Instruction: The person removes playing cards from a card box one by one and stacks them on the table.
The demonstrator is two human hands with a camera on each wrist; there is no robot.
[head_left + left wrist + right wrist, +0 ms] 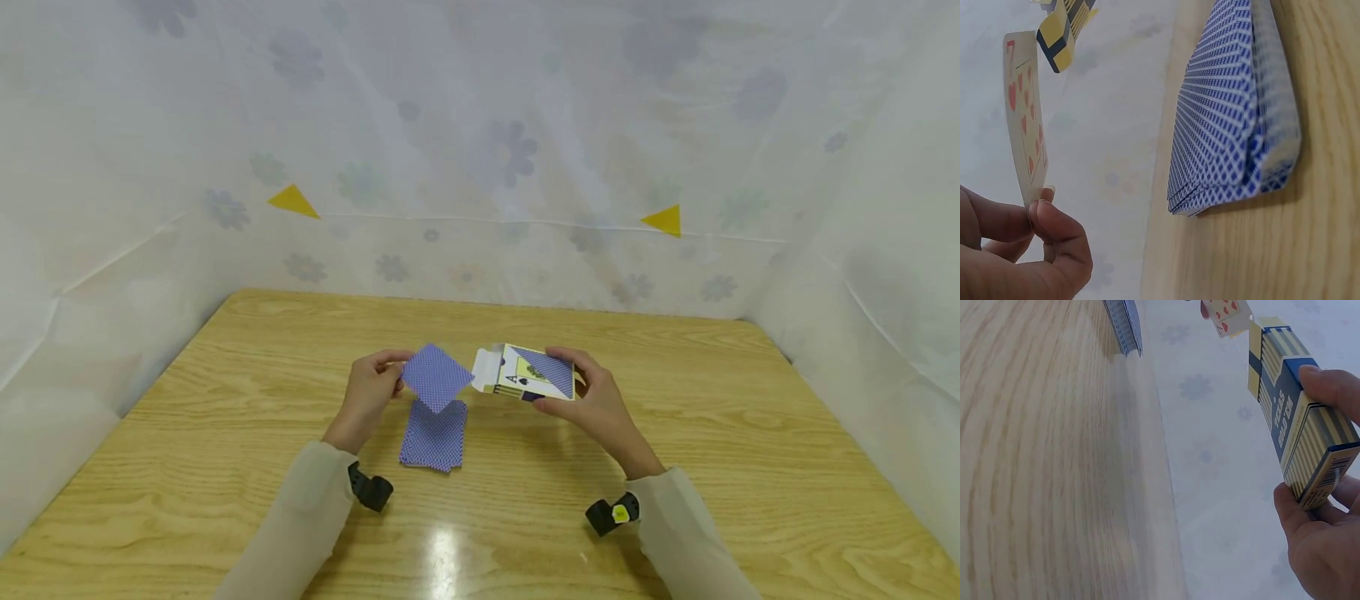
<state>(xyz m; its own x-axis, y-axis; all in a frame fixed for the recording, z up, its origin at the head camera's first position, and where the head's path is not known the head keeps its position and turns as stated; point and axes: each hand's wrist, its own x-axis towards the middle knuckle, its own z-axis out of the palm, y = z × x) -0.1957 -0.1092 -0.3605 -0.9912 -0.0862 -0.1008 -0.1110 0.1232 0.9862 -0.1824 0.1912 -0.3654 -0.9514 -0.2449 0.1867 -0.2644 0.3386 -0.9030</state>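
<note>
Between thumb and fingers, my left hand pinches a playing card by one corner, blue patterned back up. The left wrist view shows that card's face, a seven of hearts. My right hand grips a card box by its far end, with an ace of spades printed on top. Its flap hangs open toward the card, which is close to it. "Texas Hold'em" reads on the box's striped side in the right wrist view. Below the held card, a deck of cards lies face down on the table.
The wooden table has a floral white curtain behind it and at both sides. Two yellow triangles, a left one and a right one, are on the back curtain. A black camera is strapped on each wrist.
</note>
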